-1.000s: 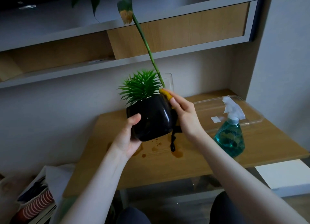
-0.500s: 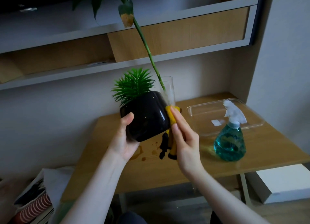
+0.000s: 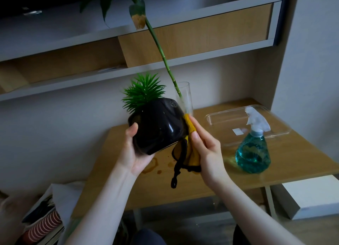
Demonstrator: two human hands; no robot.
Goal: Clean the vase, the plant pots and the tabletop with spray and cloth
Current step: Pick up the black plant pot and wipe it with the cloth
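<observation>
Cloth (image 3: 190, 127) on pot (image 3: 157, 127) — both hands.

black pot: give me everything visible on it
The black pot is glossy, rounded-square, ceramic or plastic by its look, with a spiky green plant in its mouth. It is off the table, tilted so its base, marked with a round stamp, faces up and toward the camera. The left hand grips its lower left side; the right hand presses a yellow cloth on its right side.
</observation>
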